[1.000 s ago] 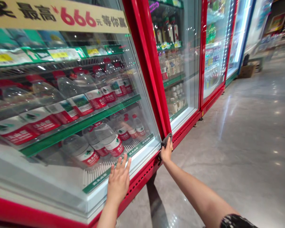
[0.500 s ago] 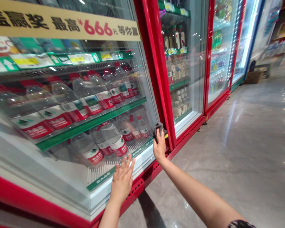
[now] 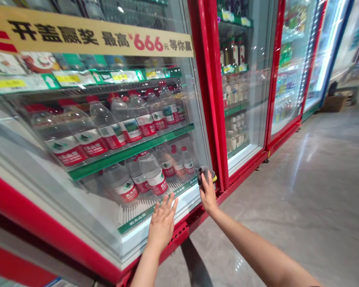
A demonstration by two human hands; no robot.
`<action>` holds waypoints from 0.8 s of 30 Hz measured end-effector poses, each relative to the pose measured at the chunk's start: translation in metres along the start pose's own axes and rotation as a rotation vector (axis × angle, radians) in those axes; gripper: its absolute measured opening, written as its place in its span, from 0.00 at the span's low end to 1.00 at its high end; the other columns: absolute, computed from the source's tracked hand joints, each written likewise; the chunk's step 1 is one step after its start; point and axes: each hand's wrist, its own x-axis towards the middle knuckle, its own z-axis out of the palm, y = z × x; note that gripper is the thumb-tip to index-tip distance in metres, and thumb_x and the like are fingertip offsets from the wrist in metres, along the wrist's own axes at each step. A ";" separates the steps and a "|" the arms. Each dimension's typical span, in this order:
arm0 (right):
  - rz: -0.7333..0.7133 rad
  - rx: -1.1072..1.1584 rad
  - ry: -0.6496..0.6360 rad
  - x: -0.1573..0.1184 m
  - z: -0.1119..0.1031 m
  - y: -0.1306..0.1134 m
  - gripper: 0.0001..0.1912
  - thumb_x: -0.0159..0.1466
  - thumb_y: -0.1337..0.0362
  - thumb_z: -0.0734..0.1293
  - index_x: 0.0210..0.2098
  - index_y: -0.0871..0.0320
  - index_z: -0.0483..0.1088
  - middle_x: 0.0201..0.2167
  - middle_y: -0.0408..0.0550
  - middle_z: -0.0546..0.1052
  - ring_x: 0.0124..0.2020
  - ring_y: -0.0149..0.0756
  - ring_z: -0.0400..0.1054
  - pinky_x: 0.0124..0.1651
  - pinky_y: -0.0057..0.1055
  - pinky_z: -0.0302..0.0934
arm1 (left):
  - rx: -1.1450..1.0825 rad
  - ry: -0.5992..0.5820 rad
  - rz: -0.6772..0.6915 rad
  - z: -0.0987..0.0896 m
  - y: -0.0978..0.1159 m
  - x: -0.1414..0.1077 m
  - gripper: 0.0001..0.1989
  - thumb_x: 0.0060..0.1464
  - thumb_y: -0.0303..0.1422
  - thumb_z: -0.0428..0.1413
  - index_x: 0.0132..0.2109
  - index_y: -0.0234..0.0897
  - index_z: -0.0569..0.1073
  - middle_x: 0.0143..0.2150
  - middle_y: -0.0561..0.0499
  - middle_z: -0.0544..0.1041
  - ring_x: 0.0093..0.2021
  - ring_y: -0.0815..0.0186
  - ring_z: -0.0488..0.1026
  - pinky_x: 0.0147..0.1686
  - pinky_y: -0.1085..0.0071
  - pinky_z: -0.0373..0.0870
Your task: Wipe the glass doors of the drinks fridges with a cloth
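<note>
My left hand (image 3: 161,225) lies with fingers spread on the lower part of the glass door (image 3: 103,217) of a red drinks fridge. Near the door's lower right corner my right hand (image 3: 209,195) presses a dark grey cloth (image 3: 202,175) to the glass. A bit of yellow shows at the cloth's edge. Behind the pane stand clear water bottles (image 3: 155,175) with red caps and red-and-white labels, on a lower rack and on a green-edged shelf (image 3: 131,152) above it.
A yellow banner (image 3: 95,36) runs across the upper glass. More glass-fronted fridges (image 3: 245,99) stand in a row to the right. The shiny grey floor (image 3: 302,191) stretches along their fronts. A cardboard box (image 3: 333,103) sits at the far end.
The view has turned a little left, so the fridge appears further right. Both hands keep nearly the same places on the glass, the right one still with the cloth.
</note>
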 end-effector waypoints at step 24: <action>-0.331 -0.243 -0.131 -0.029 0.007 -0.014 0.46 0.62 0.76 0.61 0.74 0.44 0.42 0.77 0.47 0.27 0.76 0.55 0.28 0.69 0.61 0.51 | 0.032 -0.006 -0.049 0.021 -0.002 -0.064 0.37 0.58 0.25 0.50 0.73 0.43 0.53 0.74 0.53 0.55 0.76 0.66 0.40 0.74 0.58 0.25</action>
